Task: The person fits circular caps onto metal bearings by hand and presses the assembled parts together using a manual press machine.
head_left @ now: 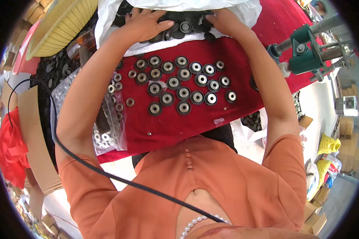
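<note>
As your left hand (147,23) splays over black discs (185,27) in a white sack (109,18), the grip of your right hand (227,23) is unclear. A hard sweep could spill some among the bearing-fitted rollers (173,83).

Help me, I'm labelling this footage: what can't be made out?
All in the head view:
White bag: far end cut off by the upper edge.
Dark discs in it: lower ones hidden by upper ones.
Clear plastic bag: partly covered by the left forearm.
Right hand: some fingers out of sight; whether hand or bag hides them is unclear.
</note>
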`<action>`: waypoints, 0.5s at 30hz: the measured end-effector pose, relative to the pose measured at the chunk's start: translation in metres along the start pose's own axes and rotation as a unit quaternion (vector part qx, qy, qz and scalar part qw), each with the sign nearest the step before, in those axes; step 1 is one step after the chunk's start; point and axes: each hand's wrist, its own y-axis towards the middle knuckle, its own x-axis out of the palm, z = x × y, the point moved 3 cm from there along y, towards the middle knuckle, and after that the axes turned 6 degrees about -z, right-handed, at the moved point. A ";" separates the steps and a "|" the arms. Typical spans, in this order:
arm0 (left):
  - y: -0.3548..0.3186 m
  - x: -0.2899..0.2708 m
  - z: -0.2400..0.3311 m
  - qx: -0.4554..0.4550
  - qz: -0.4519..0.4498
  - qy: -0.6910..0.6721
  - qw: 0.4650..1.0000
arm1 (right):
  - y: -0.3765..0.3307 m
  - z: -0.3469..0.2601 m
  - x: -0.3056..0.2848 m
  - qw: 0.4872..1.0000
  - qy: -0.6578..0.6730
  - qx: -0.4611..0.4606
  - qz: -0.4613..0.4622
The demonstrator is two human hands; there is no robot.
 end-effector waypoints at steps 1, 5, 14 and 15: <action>-0.018 -0.013 0.011 0.005 0.034 -0.004 0.999 | -0.019 0.003 -0.005 1.000 -0.003 0.007 0.002; -0.056 -0.012 0.020 0.069 0.026 0.046 0.996 | -0.064 -0.020 -0.008 0.997 0.082 -0.004 0.012; -0.080 -0.024 0.032 0.105 0.073 0.086 0.988 | -0.093 -0.024 -0.006 0.985 0.075 -0.062 0.139; -0.093 -0.036 0.044 0.127 0.077 0.081 0.986 | -0.099 -0.021 -0.012 0.983 0.067 -0.063 0.159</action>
